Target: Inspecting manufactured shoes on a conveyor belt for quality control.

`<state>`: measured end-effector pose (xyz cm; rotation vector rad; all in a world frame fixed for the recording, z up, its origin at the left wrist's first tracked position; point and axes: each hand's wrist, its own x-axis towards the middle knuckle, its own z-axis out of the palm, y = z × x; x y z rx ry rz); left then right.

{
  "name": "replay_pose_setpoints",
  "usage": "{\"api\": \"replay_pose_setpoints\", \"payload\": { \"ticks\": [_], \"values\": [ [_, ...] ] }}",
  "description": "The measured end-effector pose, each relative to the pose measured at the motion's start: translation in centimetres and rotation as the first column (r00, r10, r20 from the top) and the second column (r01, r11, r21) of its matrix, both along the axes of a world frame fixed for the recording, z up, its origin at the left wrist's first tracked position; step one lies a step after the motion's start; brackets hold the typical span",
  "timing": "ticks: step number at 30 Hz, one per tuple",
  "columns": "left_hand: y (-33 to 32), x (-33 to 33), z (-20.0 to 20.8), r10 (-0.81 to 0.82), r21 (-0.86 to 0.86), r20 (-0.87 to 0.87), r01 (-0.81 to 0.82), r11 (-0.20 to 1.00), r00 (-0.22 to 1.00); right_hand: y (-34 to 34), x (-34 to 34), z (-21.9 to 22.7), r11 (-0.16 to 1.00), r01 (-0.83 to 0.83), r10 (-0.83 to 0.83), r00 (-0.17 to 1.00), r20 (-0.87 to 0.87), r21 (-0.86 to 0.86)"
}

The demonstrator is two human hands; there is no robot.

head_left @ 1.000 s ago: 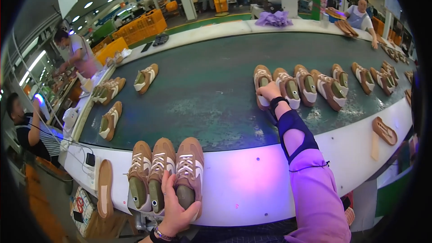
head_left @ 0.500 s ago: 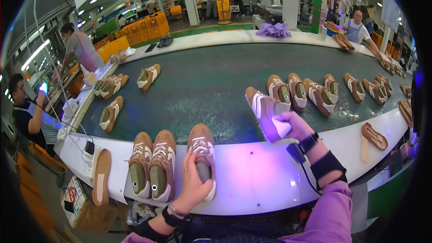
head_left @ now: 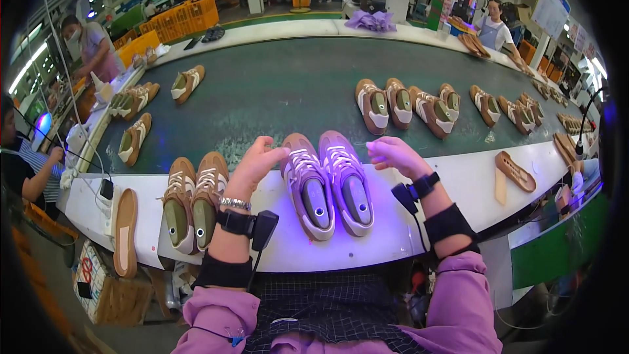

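Two brown sneakers with white stripes stand side by side on the white worktop under a purple light, toes pointing away: a left sneaker (head_left: pixel 308 187) and a right sneaker (head_left: pixel 347 183). Each has a grey-looking insert in its opening. My left hand (head_left: pixel 257 165) hovers at the left sneaker's toe, fingers apart and holding nothing; whether a fingertip touches it I cannot tell. Beyond the right sneaker's toe, my right hand (head_left: pixel 397 156) is open and empty, its fingers bent toward the shoe. Another sneaker pair (head_left: pixel 194 203) stands left of my left forearm.
Several sneakers (head_left: pixel 429 111) sit on the dark green belt (head_left: pixel 275 92), at right and at left. A tan sole (head_left: pixel 125 233) lies on the left of the worktop, another sole (head_left: pixel 514 170) on the right. A purple cloth (head_left: pixel 371 21) rests on the far ledge. Co-workers sit at both sides.
The sneaker my right hand held tilted in the air now stands beside the one my left hand gripped. Both hands have let go and opened. The view has shifted slightly.
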<state>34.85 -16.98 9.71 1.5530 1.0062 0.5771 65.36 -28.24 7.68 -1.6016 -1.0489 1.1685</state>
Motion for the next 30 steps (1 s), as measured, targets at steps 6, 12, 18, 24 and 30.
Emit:
{"api": "replay_pose_setpoints", "payload": {
  "ticks": [6,12,18,24,30],
  "values": [
    [4.2,2.6,-7.7,-0.049,-0.183,0.082,0.063,0.981,0.995,4.9,-0.4,-4.3,0.982,-0.181,0.167,0.965,-0.200,-0.051],
    [2.1,4.5,-6.7,0.123,-0.262,0.438,-0.004,0.965,0.890,4.5,-1.3,-3.4,0.985,-0.165,0.174,0.954,-0.244,0.058],
    [-4.1,3.2,4.5,-0.245,0.327,0.569,0.057,0.943,0.785,-2.1,-3.3,7.4,0.818,-0.083,0.204,0.967,-0.153,0.570],
    [-9.1,0.9,-1.3,-0.410,-0.006,0.616,0.524,0.852,0.673,-8.7,-3.5,-2.2,0.917,-0.238,0.396,0.621,-0.676,0.319],
    [-9.6,2.0,-2.6,-0.342,-0.168,0.681,0.593,0.788,0.647,-11.1,-4.1,-4.8,0.922,-0.175,0.386,0.365,-0.847,0.344]
  ]
}}
